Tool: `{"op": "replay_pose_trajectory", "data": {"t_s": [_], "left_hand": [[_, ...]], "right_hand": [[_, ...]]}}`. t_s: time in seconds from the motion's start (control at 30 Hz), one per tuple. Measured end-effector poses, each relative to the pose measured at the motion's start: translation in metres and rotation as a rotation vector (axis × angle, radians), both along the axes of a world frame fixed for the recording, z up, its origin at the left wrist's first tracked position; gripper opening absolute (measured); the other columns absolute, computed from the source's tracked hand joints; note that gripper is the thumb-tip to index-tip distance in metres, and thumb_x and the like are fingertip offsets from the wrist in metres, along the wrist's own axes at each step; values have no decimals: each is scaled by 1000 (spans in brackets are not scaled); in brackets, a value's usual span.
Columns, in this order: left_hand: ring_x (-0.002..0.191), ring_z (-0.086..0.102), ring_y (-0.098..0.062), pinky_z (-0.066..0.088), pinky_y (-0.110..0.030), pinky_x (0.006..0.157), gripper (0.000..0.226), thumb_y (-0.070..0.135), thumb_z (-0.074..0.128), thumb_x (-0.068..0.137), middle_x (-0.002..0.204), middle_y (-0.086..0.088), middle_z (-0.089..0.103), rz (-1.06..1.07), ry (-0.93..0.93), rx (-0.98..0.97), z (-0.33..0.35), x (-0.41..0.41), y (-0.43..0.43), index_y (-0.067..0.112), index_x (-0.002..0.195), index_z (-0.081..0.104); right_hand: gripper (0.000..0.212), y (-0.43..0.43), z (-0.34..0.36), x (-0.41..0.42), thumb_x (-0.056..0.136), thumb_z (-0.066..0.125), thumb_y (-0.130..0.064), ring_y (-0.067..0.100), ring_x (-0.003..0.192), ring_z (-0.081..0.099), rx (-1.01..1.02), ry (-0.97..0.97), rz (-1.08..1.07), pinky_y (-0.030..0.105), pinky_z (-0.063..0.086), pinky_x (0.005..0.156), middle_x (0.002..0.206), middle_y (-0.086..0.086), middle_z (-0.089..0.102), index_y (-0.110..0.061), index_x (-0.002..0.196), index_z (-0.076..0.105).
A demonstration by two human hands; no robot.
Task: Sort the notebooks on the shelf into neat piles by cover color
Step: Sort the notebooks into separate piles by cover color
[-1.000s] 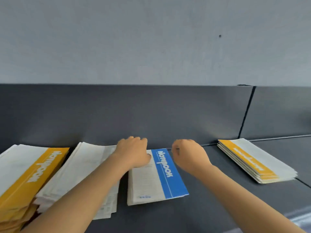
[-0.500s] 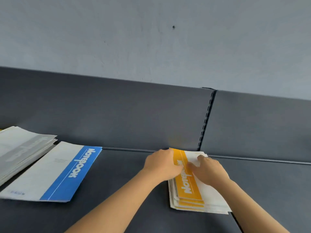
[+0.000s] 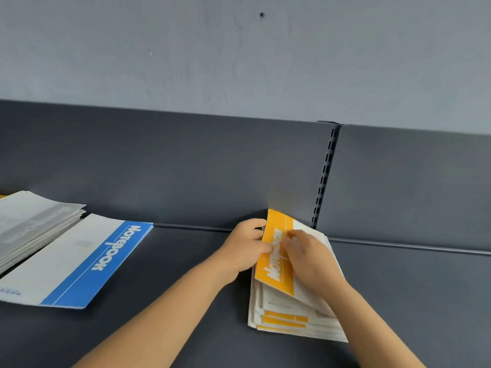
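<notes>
A pale grey wall (image 3: 239, 62) rises behind a dark grey shelf (image 3: 186, 274). The shelf's back panel (image 3: 159, 168) is split by 1 slotted upright (image 3: 325, 176).

3 piles of notebooks lie on the shelf. The grey pile (image 3: 32, 221) of several notebooks sits at the left edge. The thin blue pile (image 3: 79, 264) lies just beside it, its near-left part tucked under the grey one. The yellow pile (image 3: 287, 320) lies well apart to the right, reaching back to the foot of the upright. A yellow sliver (image 3: 1, 196) shows at the far left edge, too small to identify.

2 bare forearms reach in from the front edge, and both grips meet on 1 yellow notebook (image 3: 273, 272), the top one of the yellow pile.

The left grip (image 3: 245, 248) curls its fingers round the notebook's left long edge, thumb on the yellow band. The right grip (image 3: 309, 258) lies over the white part of the cover, with bent fingertips on the band. Its thumb is hidden, so I cannot tell whether it pinches or only presses.

The notebook's long axis runs from the front of the shelf toward the back panel, and its far end leans slightly right. Its left edge is raised off the pile, so the cover tilts down to the right. The yellow band runs along that left edge.

The blue pile's long axis slants from front-left to back-right, with the band on its right side.
</notes>
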State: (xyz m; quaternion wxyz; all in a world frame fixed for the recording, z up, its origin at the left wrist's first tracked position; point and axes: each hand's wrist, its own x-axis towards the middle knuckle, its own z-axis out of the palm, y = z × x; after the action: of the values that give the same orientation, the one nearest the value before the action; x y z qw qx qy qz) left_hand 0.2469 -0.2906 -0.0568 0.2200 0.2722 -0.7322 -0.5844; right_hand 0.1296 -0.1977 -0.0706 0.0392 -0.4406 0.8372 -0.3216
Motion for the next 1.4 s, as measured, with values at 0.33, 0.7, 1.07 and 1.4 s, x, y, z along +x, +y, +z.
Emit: {"op": "replay_pose_trajectory", "data": {"t_s": [0.33,0.7,1.07,1.4], "left_hand": [[77,74,-14,59,-26,74,16,24,76,82,87,-1,77,-142,-110,-152,32,28,-36,14,95,74],[78,69,-16,58,-26,65,43,10,82,74,98,-8,75,198,-61,-29,70,190,-130,13,113,63],[90,71,-14,58,-31,75,30,-3,58,91,101,-1,74,427,228,-65,79,429,-256,13,117,60],[141,29,-24,32,-34,107,66,33,58,95,155,-5,31,332,-628,-626,75,523,-373,10,149,29]], "right_hand": [[52,-13,31,0,72,25,-69,-6,118,42,20,444,402,34,-9,116,109,-23,57,-38,102,56],[47,-94,89,102,85,55,-55,11,52,42,-8,-47,323,26,36,56,56,-5,44,-15,63,45],[27,-258,73,368,97,51,-21,27,94,69,-210,-981,291,51,50,93,103,7,73,-8,119,59],[36,-365,53,520,89,54,-30,27,123,42,42,-210,398,40,37,104,131,7,44,-12,120,52]]}}
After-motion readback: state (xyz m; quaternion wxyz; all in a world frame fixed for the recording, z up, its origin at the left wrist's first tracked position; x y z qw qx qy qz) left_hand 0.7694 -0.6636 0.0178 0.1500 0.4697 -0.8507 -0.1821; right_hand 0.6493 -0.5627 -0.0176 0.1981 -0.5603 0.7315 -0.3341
